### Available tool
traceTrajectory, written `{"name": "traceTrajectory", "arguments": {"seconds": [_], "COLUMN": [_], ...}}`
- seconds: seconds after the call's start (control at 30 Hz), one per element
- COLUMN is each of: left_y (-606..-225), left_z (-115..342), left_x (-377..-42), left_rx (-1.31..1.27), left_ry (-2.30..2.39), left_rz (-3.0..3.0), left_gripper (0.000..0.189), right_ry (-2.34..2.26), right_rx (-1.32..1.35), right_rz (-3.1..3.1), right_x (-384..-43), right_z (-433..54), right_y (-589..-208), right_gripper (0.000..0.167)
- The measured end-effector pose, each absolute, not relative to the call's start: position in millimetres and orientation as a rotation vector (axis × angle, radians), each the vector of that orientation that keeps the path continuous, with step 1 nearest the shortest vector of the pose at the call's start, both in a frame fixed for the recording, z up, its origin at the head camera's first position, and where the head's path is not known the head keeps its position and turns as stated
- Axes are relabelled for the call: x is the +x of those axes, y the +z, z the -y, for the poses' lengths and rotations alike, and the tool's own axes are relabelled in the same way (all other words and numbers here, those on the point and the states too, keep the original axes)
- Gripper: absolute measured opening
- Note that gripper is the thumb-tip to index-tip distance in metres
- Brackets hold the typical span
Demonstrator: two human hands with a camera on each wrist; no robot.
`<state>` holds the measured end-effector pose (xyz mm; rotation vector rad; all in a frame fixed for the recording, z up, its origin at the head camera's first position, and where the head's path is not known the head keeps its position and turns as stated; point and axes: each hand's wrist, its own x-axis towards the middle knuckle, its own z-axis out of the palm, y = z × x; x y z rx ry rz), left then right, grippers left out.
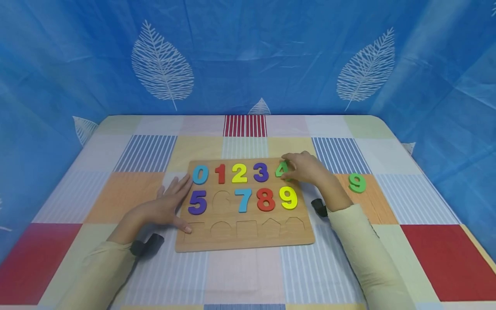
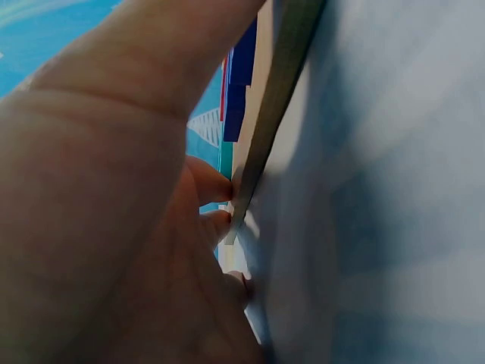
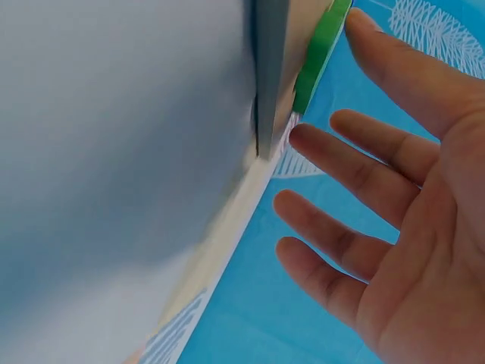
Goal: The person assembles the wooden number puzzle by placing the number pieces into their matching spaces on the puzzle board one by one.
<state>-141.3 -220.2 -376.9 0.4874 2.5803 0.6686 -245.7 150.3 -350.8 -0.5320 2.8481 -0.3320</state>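
Observation:
A wooden number board [image 1: 228,239] lies on the table, holding coloured digits in two rows. My left hand [image 1: 166,209] rests at its left edge, fingers extended beside the blue 0 [image 1: 200,175] and thumb on the wood near the purple 5 [image 1: 197,202]. At the top right corner, my right hand [image 1: 306,168] hovers around the green 4 [image 1: 281,169], thumb and forefinger on either side. In the right wrist view its fingers are spread, with the thumb tip close to the green 4 [image 3: 322,57]; whether they touch is unclear.
A green 9-shaped piece [image 1: 357,183] lies on the cloth right of the board. Between the 5 and the light blue 7 [image 1: 243,200] shows a recess [image 1: 221,200]; a row of outlined shapes runs below. A blue curtain [image 1: 248,56] hangs behind the table.

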Motion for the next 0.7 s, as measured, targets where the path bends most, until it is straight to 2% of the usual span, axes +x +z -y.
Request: {"name": "traceTrajectory", "arguments": {"seconds": [0.23, 0.53, 0.7], "left_y": [-378.6, -385.2, -385.4], "left_z": [216.6, 219.4, 222.0], "left_x": [-143.9, -141.5, -141.3], "left_rx": [0.494, 0.536, 0.530], "left_ry": [0.653, 0.685, 0.686], "left_rz": [-2.582, -2.583, -2.594], "left_gripper": [0.131, 0.130, 0.131], "right_ry": [-0.409, -0.434, -0.405], "right_rx": [-0.449, -0.284, -0.104], "right_rz": [-2.811, -2.786, -2.708], "right_x": [-242.6, -224.5, -217.9], "right_z": [-187.3, -263.7, -296.7], "right_y": [-343.9, -334.9, -333.2], "right_gripper": [0.064, 0.062, 0.067]}}
